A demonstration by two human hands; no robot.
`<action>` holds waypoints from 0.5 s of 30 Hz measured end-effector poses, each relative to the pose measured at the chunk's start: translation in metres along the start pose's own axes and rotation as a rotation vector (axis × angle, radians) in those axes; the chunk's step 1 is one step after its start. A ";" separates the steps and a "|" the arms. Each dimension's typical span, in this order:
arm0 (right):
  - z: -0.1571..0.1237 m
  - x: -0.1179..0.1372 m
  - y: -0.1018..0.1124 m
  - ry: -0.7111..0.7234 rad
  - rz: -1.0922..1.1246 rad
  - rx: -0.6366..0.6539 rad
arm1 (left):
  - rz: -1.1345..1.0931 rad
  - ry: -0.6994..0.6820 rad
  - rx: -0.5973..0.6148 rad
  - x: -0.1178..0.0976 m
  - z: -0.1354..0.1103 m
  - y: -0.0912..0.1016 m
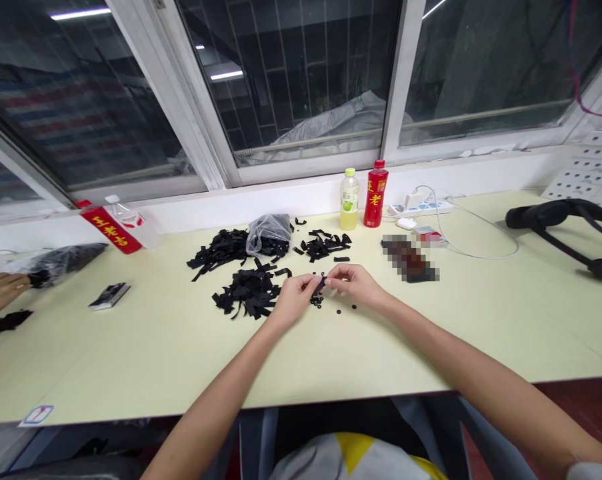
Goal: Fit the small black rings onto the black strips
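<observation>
A short black fabric strip (321, 285) is pinched between the fingertips of my left hand (295, 299). From the other side, my right hand (357, 283) has its thumb and fingers closed at the same strip's end; any smaller part there is hidden. Several small black rings (317, 302) lie on the table just below my fingertips, with two loose ones a little to the right. Left of my left hand is a heap of black strips (248, 292). Behind it lie another heap (221, 252) and a smaller group of strips (325, 245).
A clear plastic bag (269, 235) of strips sits at the back. Beyond my hands stand a green-capped bottle (349, 200) and a red bottle (375, 195). Rightward are a power strip (421, 209), cable, blurred dark object (409, 259) and black headset (561, 230). Another person's hand (3, 293) touches a bag at left.
</observation>
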State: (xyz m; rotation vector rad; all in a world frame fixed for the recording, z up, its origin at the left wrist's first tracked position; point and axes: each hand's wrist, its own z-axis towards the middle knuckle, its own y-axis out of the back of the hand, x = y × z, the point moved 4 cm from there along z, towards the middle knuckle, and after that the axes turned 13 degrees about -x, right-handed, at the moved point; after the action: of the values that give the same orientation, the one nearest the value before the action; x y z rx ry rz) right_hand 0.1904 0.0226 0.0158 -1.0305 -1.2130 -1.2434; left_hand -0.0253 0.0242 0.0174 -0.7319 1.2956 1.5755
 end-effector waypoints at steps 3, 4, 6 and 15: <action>-0.001 0.000 -0.001 0.030 -0.025 -0.018 | -0.098 0.030 0.007 0.000 -0.002 -0.004; -0.002 -0.001 -0.001 0.043 -0.034 -0.024 | -0.130 0.036 0.011 0.001 -0.003 -0.005; -0.001 -0.002 -0.002 0.055 -0.047 -0.026 | -0.149 0.052 0.013 0.002 -0.003 -0.007; 0.010 -0.006 0.029 0.183 -0.412 -0.273 | 0.824 -0.054 -0.433 0.009 0.024 0.076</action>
State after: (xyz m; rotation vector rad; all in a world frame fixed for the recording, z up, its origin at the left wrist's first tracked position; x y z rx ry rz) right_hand 0.2190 0.0357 0.0125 -0.8569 -1.1679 -1.8239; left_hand -0.0955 0.0496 0.0465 -0.4041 1.3026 2.5733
